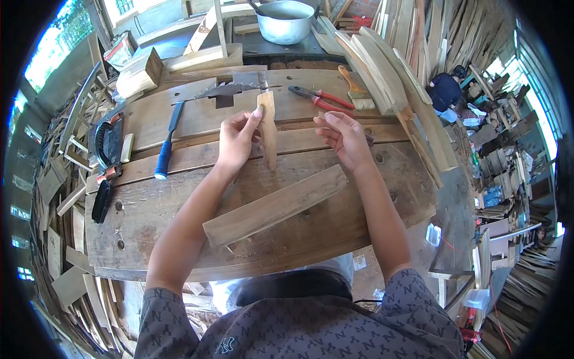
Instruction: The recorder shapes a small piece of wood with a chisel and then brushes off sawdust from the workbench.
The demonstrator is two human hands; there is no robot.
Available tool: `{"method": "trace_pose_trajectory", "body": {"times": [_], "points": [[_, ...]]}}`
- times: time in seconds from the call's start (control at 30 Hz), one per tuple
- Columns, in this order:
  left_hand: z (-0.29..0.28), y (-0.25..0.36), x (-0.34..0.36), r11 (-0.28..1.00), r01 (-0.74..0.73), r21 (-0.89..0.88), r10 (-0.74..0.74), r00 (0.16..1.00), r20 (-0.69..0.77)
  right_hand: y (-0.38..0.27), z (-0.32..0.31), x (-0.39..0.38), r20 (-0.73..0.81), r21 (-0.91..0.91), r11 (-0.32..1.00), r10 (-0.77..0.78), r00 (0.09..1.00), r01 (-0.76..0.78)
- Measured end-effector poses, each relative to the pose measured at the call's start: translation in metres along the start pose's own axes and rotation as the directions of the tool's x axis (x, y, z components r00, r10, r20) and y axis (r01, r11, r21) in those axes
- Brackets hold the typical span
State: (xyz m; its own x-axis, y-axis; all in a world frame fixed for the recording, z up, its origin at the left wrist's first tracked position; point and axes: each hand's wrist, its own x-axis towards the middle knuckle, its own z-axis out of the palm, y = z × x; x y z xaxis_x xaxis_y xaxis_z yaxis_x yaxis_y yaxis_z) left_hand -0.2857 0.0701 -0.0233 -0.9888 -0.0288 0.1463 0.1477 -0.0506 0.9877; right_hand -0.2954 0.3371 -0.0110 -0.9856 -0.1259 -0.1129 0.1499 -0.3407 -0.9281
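Observation:
My left hand [238,136] holds a short, narrow wooden strip [268,134] upright, thumb pressed on its upper part. My right hand [344,134] is raised to the right of it, thumb and forefinger pinched together; whatever is between them is too small to make out. A longer wooden board [275,204] lies diagonally on the wooden bench [149,233] below both hands. Red-handled pliers [320,100] and a paintbrush [356,90] lie beyond my right hand. A blue-handled chisel [164,158] lies to the left of my left hand.
A black tool [107,143] and a dark oblong object [103,201] lie at the bench's left. A metal pot [285,25] stands at the back. Wood offcuts [382,66] line the bench's right side. A person [443,93] in dark clothing is at the upper right.

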Motion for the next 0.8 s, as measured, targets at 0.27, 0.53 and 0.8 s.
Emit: {"method": "trace_pose_trajectory", "body": {"times": [0.27,0.53,0.8], "points": [[-0.005,-0.005,0.003,0.999,-0.015,0.042,0.015,1.0,0.001,-0.01,-0.011,0.0,-0.004,0.226,0.974,-0.032,0.999,0.032],[-0.011,-0.002,-0.001,0.994,-0.046,0.104,0.048,0.999,-0.019,-0.082,-0.061,-0.012,-0.182,0.431,0.848,-0.253,0.95,0.309],[0.002,-0.009,0.007,0.998,-0.035,0.042,0.034,0.999,0.025,-0.225,-0.195,-0.05,-0.007,-0.957,-0.062,-0.972,-0.235,0.283]]}}
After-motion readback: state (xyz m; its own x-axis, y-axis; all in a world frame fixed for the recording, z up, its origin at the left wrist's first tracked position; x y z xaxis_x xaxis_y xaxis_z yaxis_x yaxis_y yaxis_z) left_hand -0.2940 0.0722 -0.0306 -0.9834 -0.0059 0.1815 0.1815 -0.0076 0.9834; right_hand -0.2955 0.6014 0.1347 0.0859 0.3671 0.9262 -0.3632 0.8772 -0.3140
